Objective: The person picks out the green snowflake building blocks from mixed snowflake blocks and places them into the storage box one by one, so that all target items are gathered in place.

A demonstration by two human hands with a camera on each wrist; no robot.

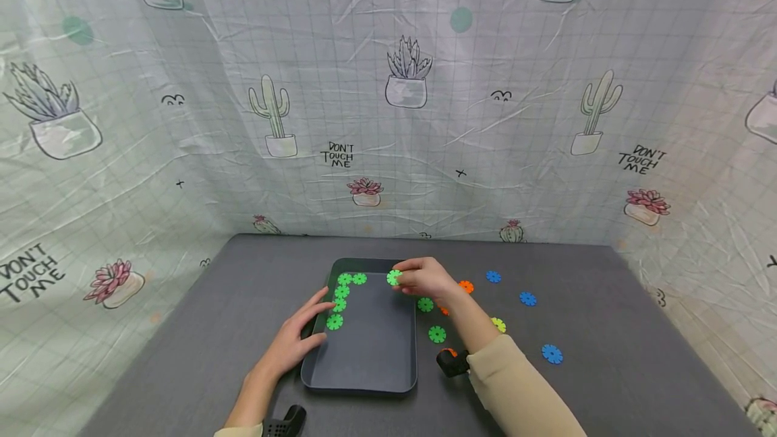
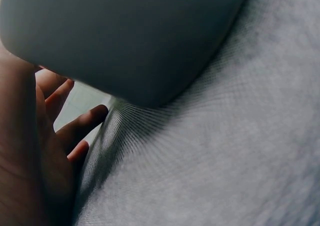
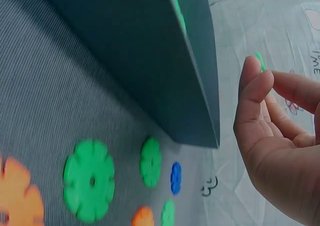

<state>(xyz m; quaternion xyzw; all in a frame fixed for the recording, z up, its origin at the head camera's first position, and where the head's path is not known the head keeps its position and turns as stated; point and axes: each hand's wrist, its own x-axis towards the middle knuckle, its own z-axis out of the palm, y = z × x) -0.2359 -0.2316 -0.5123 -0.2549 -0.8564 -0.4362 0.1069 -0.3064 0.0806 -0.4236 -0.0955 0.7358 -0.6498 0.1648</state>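
A dark rectangular tray (image 1: 370, 383) lies on the grey table, with several green notched discs (image 1: 334, 322) along its left side and far left corner. My right hand (image 1: 425, 278) pinches another green notched disc (image 1: 393, 278) above the tray's far right part. In the right wrist view that green disc (image 3: 260, 61) shows edge-on between thumb and fingers. My left hand (image 1: 294, 339) rests at the tray's left rim, its fingers spread and reaching over the edge near the green discs. The left wrist view shows the left hand (image 2: 55, 136) beside the tray's outer wall.
Right of the tray lie two loose green discs (image 1: 437, 334), several blue discs (image 1: 552, 354), orange discs (image 1: 466, 286) and a yellow disc (image 1: 498, 324), some partly behind the right forearm. A patterned cloth (image 1: 407, 147) hangs behind the table's far edge.
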